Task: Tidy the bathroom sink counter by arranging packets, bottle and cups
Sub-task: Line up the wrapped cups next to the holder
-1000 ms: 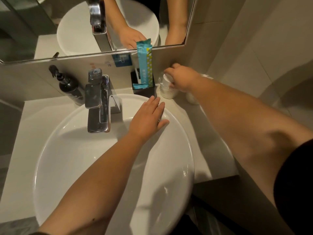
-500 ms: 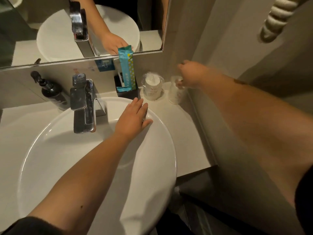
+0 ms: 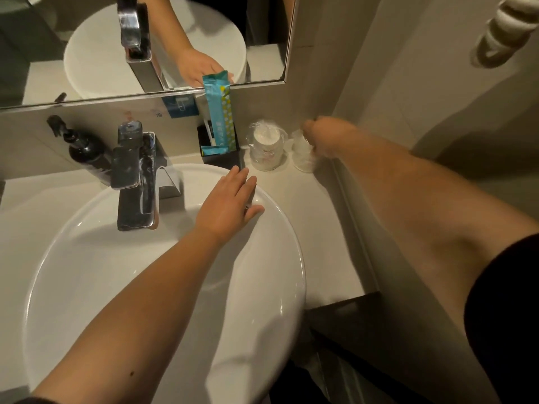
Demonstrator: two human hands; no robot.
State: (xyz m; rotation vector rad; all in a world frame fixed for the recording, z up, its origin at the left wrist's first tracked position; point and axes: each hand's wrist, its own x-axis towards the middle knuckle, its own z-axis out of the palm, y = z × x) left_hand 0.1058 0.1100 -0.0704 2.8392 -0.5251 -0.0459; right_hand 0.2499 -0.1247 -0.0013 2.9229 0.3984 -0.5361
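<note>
The left hand (image 3: 230, 199) lies flat, fingers straight, on the glossy white rim of the round basin (image 3: 280, 287). At its one o'clock, the right hand (image 3: 323, 135), blurred, curls around a plastic-wrapped cup (image 3: 303, 158) on the matte counter (image 3: 329, 228). Just beside stands a second wrapped cup (image 3: 267, 148), then a square black holder (image 3: 221, 158) with a tall teal packet (image 3: 220, 112). A dark pump bottle (image 3: 84, 147) stands at ten o'clock, beyond the chrome faucet (image 3: 134, 182).

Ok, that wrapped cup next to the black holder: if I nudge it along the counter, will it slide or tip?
The wrapped cup looks like thin disposable stock in loose clear film, so it is probably very light and would skid easily. It stands tall and narrow, so a high push may tip it. The film looks crinkly and could slip under fingers.
</note>
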